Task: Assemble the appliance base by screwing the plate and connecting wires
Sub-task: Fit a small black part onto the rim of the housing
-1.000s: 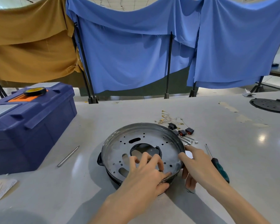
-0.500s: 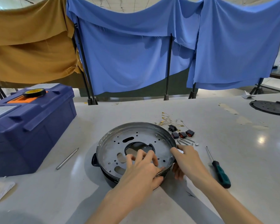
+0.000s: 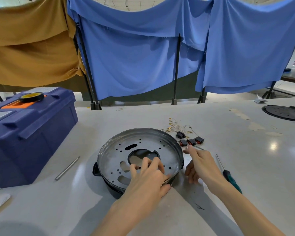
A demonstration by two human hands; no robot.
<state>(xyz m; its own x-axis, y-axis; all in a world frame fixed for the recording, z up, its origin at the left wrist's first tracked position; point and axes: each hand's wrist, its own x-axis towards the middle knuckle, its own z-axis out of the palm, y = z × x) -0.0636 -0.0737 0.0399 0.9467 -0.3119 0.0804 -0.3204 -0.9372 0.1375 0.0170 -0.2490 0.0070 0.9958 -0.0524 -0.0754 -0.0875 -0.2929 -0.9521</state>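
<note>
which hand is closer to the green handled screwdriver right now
Right. The right hand lies just left of the screwdriver, between it and the plate; the left hand rests on the plate, farther away.

We see only our two arms. The left hand [image 3: 148, 178] and the right hand [image 3: 201, 164] are bare, and both forearms are uncovered down to the lower edge of the view. Anything worn higher up lies outside the picture.
</note>
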